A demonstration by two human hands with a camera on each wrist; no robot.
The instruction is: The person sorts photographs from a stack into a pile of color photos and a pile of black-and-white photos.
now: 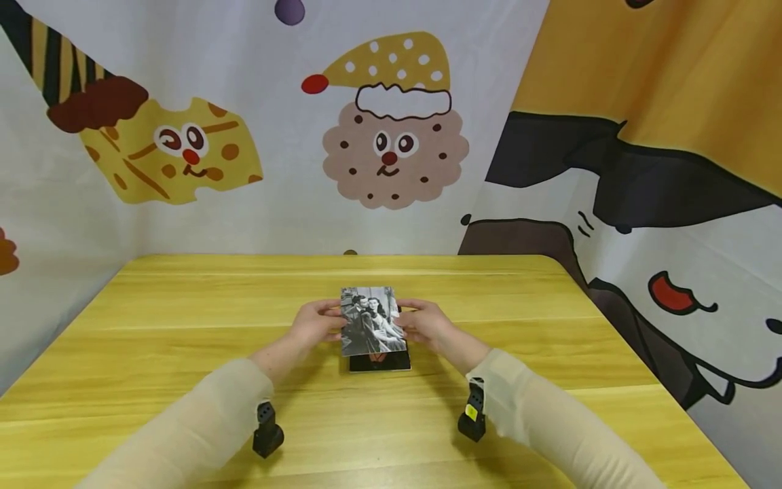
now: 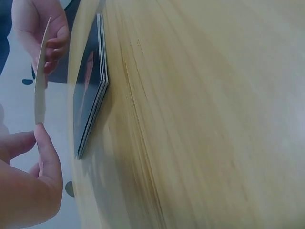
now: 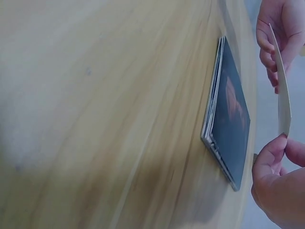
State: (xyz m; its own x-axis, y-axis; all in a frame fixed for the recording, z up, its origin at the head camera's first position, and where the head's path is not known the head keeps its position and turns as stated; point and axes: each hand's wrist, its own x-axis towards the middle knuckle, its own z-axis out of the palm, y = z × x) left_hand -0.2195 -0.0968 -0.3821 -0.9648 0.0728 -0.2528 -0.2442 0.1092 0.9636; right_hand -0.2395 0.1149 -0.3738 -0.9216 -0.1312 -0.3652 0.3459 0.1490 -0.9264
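Because your left hand (image 1: pixel 313 324) and right hand (image 1: pixel 432 322) each pinch one side edge of the black-and-white photo card (image 1: pixel 371 319), the step in hand looks like a two-handed hold — the card is in the air, picture side toward you, and apart from the stack of cards (image 1: pixel 394 363) beneath it. That stack lies flat on the wooden table (image 1: pixel 183 299), roughly midway between the left and right edges and well apart from both, with the far edge running beyond your hands; the near edge is out of view. Your left thumb and finger close narrowly on the card's left side, and your right hand does the same on its right side, so neither hand is free. In the head view the card hides most of the stack, leaving a dark strip with part of a reddish shape (image 3: pixel 233 100) along its near side; both wrist views show a gap between card and stack. Whichever way you take it from here, the next move probably calls for both hands to travel together — the card looks thin and slightly bowed, so uneven pressure could bend it further.
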